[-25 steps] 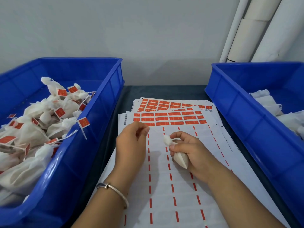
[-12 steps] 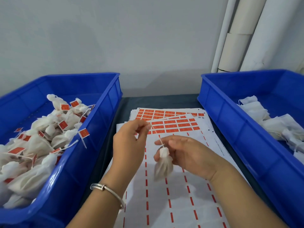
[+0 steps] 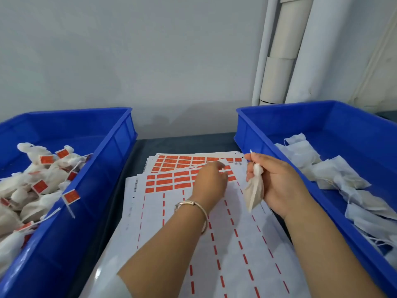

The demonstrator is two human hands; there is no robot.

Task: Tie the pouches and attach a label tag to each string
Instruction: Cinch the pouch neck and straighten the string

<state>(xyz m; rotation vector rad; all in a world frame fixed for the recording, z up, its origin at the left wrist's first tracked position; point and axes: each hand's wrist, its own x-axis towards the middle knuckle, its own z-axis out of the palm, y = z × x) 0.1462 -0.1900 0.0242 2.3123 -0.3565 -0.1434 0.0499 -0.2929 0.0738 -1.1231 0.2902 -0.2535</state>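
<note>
My right hand (image 3: pixel 277 186) grips a small white pouch (image 3: pixel 254 193) by its tied neck, and the pouch hangs just above the label sheets. A short end of its string (image 3: pixel 251 153) sticks up past my fingers. My left hand (image 3: pixel 210 181) reaches over the top sheet. Its curled fingertips pinch at an orange label (image 3: pixel 227 168) in the rows of orange labels (image 3: pixel 171 181). The exact contact under the fingers is hidden. A bangle sits on my left wrist.
A blue bin (image 3: pixel 103 168) on the left holds several tied pouches with orange tags (image 3: pixel 43 179). A blue bin (image 3: pixel 279 157) on the right holds several untagged white pouches (image 3: pixel 322 168). A stack of label sheets (image 3: pixel 236 254) covers the dark table between them. White pipes (image 3: pixel 279 61) run up the wall.
My left hand let go of the string and moved forward onto the orange labels. My right hand carried the pouch to the right and up. The camera tilted upward.
</note>
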